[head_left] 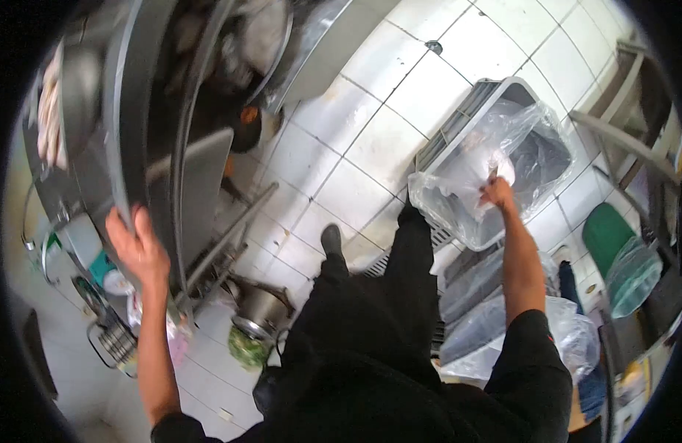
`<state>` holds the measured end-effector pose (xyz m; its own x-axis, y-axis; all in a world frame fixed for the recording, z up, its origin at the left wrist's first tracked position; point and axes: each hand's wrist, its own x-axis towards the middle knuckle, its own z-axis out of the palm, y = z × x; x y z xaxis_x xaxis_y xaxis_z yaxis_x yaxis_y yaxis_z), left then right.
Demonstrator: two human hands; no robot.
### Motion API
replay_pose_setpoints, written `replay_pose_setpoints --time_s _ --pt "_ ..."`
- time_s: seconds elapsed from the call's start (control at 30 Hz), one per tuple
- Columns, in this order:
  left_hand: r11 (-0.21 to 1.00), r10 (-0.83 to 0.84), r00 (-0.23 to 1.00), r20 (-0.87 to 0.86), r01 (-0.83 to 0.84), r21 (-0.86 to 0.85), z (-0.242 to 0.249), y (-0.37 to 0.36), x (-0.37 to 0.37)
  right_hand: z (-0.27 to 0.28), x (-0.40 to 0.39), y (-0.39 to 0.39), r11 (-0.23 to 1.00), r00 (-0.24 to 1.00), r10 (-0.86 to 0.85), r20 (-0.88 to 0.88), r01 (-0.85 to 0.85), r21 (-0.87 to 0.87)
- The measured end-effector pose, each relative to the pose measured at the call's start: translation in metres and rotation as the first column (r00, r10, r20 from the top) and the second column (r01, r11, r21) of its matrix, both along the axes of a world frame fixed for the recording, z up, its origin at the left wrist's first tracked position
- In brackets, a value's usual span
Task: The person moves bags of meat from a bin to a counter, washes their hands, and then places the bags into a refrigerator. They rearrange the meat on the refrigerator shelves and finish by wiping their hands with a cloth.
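At the left, my left hand (pixel 139 247) rests against the edge of a steel counter (pixel 118 133), its thumb and fingers apart on either side of the edge. On the right, my right hand (pixel 497 193) reaches into a grey plastic crate (pixel 519 88) lined with a clear plastic bag (pixel 448 193). Its fingers are closed at a pale round item (pixel 501 166) inside the bag. Whether they grip this item or only the plastic is too small to tell.
White tiles (pixel 385 140) cover the floor. More plastic-covered crates (pixel 474 325) stand right of my legs. A metal pot (pixel 260 310) and a bag of greens (pixel 246 348) are at lower left. A green stool (pixel 607 236) and a metal rack (pixel 629 140) stand at right.
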<state>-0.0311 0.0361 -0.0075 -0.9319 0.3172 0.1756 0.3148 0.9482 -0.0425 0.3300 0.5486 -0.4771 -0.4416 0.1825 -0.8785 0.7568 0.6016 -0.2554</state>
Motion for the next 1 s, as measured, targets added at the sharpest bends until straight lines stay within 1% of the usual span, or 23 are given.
replay_pose_setpoints --time_s 0.03,0.07,0.1,0.13,0.17,0.2,0.27,0.3,0.33,0.4,0.47,0.5,0.53,0.6,0.67,0.7,0.73,0.8,0.83,0.87,0.93,0.97,1.0 --pt "1.000 -0.010 1.000 0.001 0.010 -0.025 0.001 0.002 -0.004 0.027 0.011 -0.023 0.997 0.999 -0.038 -0.032 0.041 0.073" --pt "0.998 -0.008 1.000 0.009 0.008 -0.059 0.003 -0.001 -0.003 0.043 0.026 -0.047 0.987 0.989 -0.141 -0.035 0.144 0.072" --pt "0.996 -0.044 0.998 -0.040 0.041 -0.080 0.002 -0.007 -0.004 0.064 0.030 -0.065 0.981 0.982 -0.151 -0.114 0.164 0.105" --pt "0.992 -0.085 0.991 -0.107 0.074 -0.100 -0.002 -0.011 -0.006 0.086 0.025 -0.075 0.981 0.987 -0.072 -0.145 0.096 0.166" --pt "0.994 -0.071 0.991 -0.114 0.061 -0.095 -0.001 -0.010 -0.006 0.104 0.018 -0.079 0.957 0.937 -0.270 -0.220 0.287 0.048" --pt "0.995 -0.070 0.992 -0.108 0.061 -0.083 0.000 -0.007 -0.005 0.131 0.016 -0.081 0.880 0.845 -0.472 -0.253 0.470 -0.071" --pt "0.991 -0.118 0.985 -0.126 0.108 -0.078 0.000 -0.011 -0.006 0.219 -0.018 -0.086 0.922 0.905 -0.382 -0.186 0.387 -0.012" --pt "0.991 -0.116 0.984 -0.135 0.107 -0.077 -0.002 -0.011 -0.006 0.216 0.004 -0.082 0.937 0.921 -0.341 -0.188 0.350 0.016" --pt "0.992 -0.113 0.983 -0.147 0.102 -0.078 -0.001 -0.011 -0.005 0.216 0.028 -0.085 0.949 0.917 -0.297 -0.268 0.315 0.026" --pt "0.997 -0.072 0.992 -0.103 0.069 -0.024 0.005 -0.006 0.000 0.264 0.039 -0.111 0.949 0.927 -0.303 -0.219 0.315 0.020" --pt "0.999 -0.027 0.993 -0.116 0.031 0.037 0.013 -0.001 0.002 0.340 0.008 -0.151 0.915 0.866 -0.400 -0.300 0.398 -0.070" --pt "0.999 -0.008 0.996 -0.088 0.012 0.045 0.019 0.000 0.003 0.345 0.016 -0.147 0.942 0.917 -0.318 -0.242 0.334 0.026" --pt "0.998 0.006 0.998 -0.058 -0.003 0.057 0.023 0.001 0.005 0.377 0.002 -0.161 0.905 0.877 -0.420 -0.231 0.423 -0.042" --pt "0.993 0.015 0.994 -0.106 -0.002 0.122 0.017 -0.006 0.006 0.415 -0.004 -0.165 0.957 0.942 -0.281 -0.184 0.290 0.024" --pt "0.982 0.003 0.994 -0.112 0.018 0.189 0.017 -0.013 0.009 0.466 -0.023 -0.199 0.961 0.939 -0.272 -0.211 0.276 -0.011" --pt "0.973 0.015 0.996 -0.093 0.007 0.229 0.017 -0.015 0.010 0.481 -0.022 -0.211 0.972 0.957 -0.221 -0.189 0.231 0.031" --pt "0.962 0.019 0.997 -0.071 0.001 0.272 0.020 -0.016 0.014 0.487 -0.014 -0.219 0.965 0.943 -0.263 -0.204 0.261 -0.034" --pt "0.913 0.026 0.997 -0.071 0.005 0.409 0.030 -0.019 0.025 0.525 -0.014 -0.245 0.947 0.913 -0.318 -0.257 0.292 -0.137" --pt "0.844 -0.013 0.981 -0.193 0.114 0.523 0.018 -0.019 0.025 0.550 -0.019 -0.265 0.976 0.918 -0.211 -0.335 0.214 -0.028" --pt "0.766 -0.032 0.942 -0.335 0.238 0.596 0.002 -0.022 0.024 0.589 -0.033 -0.293 0.991 0.929 -0.027 -0.370 0.073 0.111" --pt "0.662 -0.087 0.884 -0.459 0.396 0.637 0.003 -0.031 0.043 0.607 -0.022 -0.288 0.966 0.865 0.174 -0.470 -0.056 0.254" --pt "0.570 -0.159 0.898 -0.410 0.422 0.705 0.002 -0.036 0.068 0.633 -0.026 -0.309 0.962 0.843 0.165 -0.512 -0.022 0.272" --pt "0.431 -0.269 0.942 -0.202 0.305 0.849 0.001 -0.045 0.095 0.635 -0.022 -0.305 0.993 0.780 0.014 -0.625 0.060 0.098"
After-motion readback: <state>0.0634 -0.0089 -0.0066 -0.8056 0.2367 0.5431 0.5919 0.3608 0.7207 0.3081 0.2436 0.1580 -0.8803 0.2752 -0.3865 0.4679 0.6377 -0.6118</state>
